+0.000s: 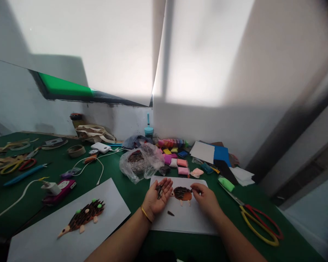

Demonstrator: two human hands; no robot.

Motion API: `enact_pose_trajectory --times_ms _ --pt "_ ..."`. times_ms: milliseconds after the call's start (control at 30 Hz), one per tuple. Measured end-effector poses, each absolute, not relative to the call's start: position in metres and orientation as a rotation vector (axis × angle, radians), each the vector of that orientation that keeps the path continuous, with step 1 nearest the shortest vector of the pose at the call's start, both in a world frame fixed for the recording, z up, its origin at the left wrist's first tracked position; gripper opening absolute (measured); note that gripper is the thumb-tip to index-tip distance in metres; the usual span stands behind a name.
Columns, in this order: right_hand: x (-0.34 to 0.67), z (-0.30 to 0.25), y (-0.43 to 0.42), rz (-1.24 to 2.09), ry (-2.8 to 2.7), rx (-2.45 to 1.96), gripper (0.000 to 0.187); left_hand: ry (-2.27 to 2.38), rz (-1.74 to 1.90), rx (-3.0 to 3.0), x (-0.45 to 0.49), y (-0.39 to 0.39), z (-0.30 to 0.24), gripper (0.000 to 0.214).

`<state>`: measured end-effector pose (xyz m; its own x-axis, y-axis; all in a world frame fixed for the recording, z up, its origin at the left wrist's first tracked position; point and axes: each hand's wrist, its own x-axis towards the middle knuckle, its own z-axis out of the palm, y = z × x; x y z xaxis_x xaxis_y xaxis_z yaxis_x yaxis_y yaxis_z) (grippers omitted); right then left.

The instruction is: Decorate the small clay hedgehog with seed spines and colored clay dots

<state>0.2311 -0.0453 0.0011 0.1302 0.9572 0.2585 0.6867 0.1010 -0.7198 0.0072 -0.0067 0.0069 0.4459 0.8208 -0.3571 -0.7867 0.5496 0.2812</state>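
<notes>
Left hand (157,198) and right hand (205,200) were apart above a white paper sheet (180,222) at lower centre of the frame; the clay hedgehog (183,194) lay between them, long axis going left to right; right hand was nearer, fingers drawn together at its right end, holding what I could not tell; left palm lay open with dark seeds (160,191).

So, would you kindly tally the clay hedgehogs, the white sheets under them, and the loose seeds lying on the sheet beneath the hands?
Clay hedgehogs: 2 (the left one, the right one)
White sheets: 2 (the left sheet, the right sheet)
Loose seeds: 1 (the dark seed)
Total: 5
</notes>
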Motion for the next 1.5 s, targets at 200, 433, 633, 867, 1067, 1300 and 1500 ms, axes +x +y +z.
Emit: enact_pose_trajectory --times_ms 200,433,633,867,1067,1300,1500 --pt "0.224 -0.009 -0.047 0.475 -1.707 -1.669 0.022 0.478 1.003 0.087 0.005 -0.007 0.005 0.028" --pt "0.218 -0.006 -0.049 0.44 -1.807 -1.729 0.023 0.48 0.993 0.08 0.005 -0.005 0.003 0.028" --pt "0.213 0.003 -0.052 0.364 -1.892 -1.73 0.02 0.48 0.994 0.071 0.006 -0.006 0.004 0.029" --pt "0.212 0.003 -0.052 0.351 -1.867 -1.69 0.023 0.471 0.989 0.064 0.006 -0.006 0.005 0.028" --pt "0.213 -0.002 -0.051 0.377 -1.831 -1.732 0.023 0.47 0.99 0.077 0.005 -0.006 0.004 0.027" --pt "0.212 -0.005 -0.049 0.384 -1.805 -1.765 0.02 0.474 0.981 0.095 0.005 -0.006 0.004 0.028" --pt "0.211 -0.003 -0.049 0.321 -1.873 -1.734 0.02 0.465 0.984 0.065 0.006 -0.006 0.004 0.028"
